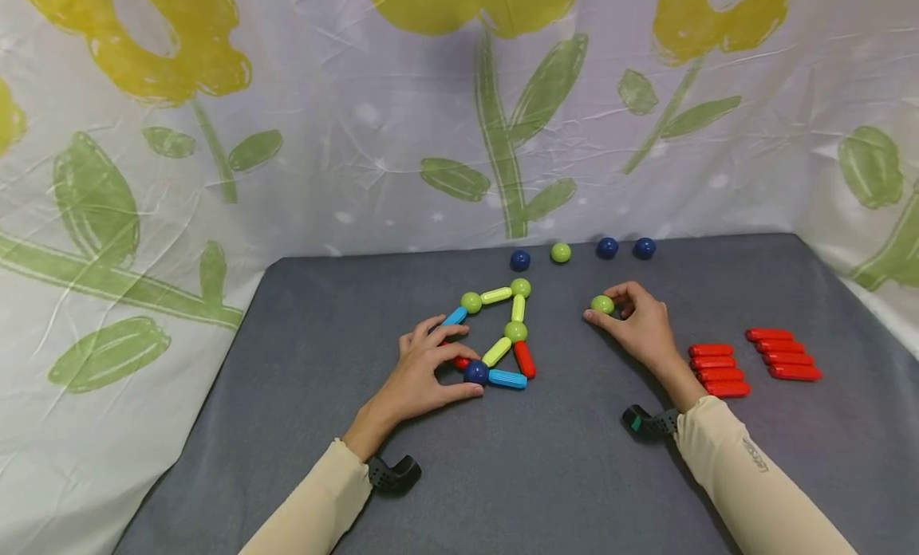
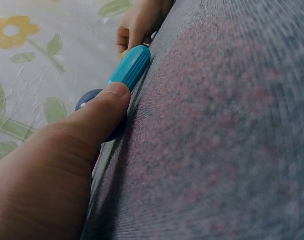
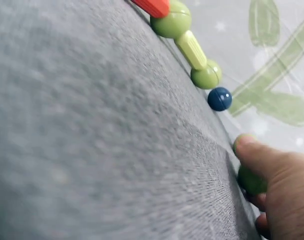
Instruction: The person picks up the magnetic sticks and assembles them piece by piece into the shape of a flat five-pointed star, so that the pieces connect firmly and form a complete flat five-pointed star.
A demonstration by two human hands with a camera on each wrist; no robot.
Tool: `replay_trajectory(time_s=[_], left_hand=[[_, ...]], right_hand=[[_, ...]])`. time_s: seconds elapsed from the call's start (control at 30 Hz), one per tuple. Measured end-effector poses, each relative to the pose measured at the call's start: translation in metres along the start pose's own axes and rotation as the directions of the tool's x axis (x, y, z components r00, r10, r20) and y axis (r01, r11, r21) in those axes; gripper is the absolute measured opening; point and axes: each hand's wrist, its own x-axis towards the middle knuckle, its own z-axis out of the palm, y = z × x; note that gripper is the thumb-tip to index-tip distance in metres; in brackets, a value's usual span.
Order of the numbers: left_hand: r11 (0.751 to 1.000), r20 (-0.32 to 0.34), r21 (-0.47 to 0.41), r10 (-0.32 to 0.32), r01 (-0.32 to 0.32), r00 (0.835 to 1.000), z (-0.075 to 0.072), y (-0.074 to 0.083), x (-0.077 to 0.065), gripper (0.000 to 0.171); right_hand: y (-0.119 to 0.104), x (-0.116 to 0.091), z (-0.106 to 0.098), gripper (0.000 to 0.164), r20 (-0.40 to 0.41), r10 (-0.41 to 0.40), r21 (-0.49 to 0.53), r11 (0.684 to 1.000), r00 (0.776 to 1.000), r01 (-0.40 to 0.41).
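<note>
Honestly, the bit I'd worry about is the unfinished side of the stick-and-ball shape [image 1: 515, 332]. The blue stick [image 1: 507, 379] and red stick [image 1: 525, 359] each have an end with no ball on it, and those two ends sit near each other, so a sideways bump could swing either one round if the joints turn as easily as I'd guess. Also, if the left grip [image 1: 424, 375] tugs too hard on the navy ball [image 1: 476, 371], the lime stick [image 1: 497, 352] might pop off and skew everything. And the lime ball [image 1: 601, 305] looks smooth, so a sloppy pinch could send it rolling across the surface [image 1: 560, 459].

As for where stuff is: the left grip is pinching that navy ball, thumb against fingers, at the near corner of the shape, with the blue stick poking out to the right. The right grip [image 1: 641, 328] has the lime ball pinched right at the tips, well apart from the shape. Can't tell if it's lifted.
</note>
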Motion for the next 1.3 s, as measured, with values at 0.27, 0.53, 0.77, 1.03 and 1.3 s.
replay_trajectory(time_s=[0.27, 0.53, 0.77, 1.03, 1.3], left_hand=[[0.999, 0.002, 0.024, -0.022, 0.021, 1.0, 0.001, -0.001, -0.002, 0.038], [0.999, -0.003, 0.031, -0.007, 0.007, 1.0, 0.003, 0.0, -0.002, 0.038], [1.0, -0.02, 0.022, -0.019, 0.019, 1.0, 0.003, 0.002, -0.001, 0.035], [0.999, -0.027, 0.0, -0.041, 0.041, 0.999, 0.004, 0.002, -0.001, 0.036], [0.999, -0.024, 0.01, -0.049, 0.049, 0.999, 0.002, 0.005, -0.001, 0.037]], right_hand=[[-0.008, -0.011, 0.006, 0.036, 0.06, -0.108, 0.04, 0.994, 0.992, 0.106], [-0.018, -0.025, 0.009, 0.037, 0.12, -0.234, 0.077, 0.971, 0.965, 0.226], [-0.033, -0.034, 0.015, 0.036, 0.232, -0.29, 0.158, 0.953, 0.929, 0.258], [-0.04, -0.038, 0.016, 0.033, 0.317, -0.326, 0.263, 0.933, 0.891, 0.247], [-0.049, -0.044, 0.02, 0.032, 0.396, -0.345, 0.265, 0.93, 0.851, 0.254]])
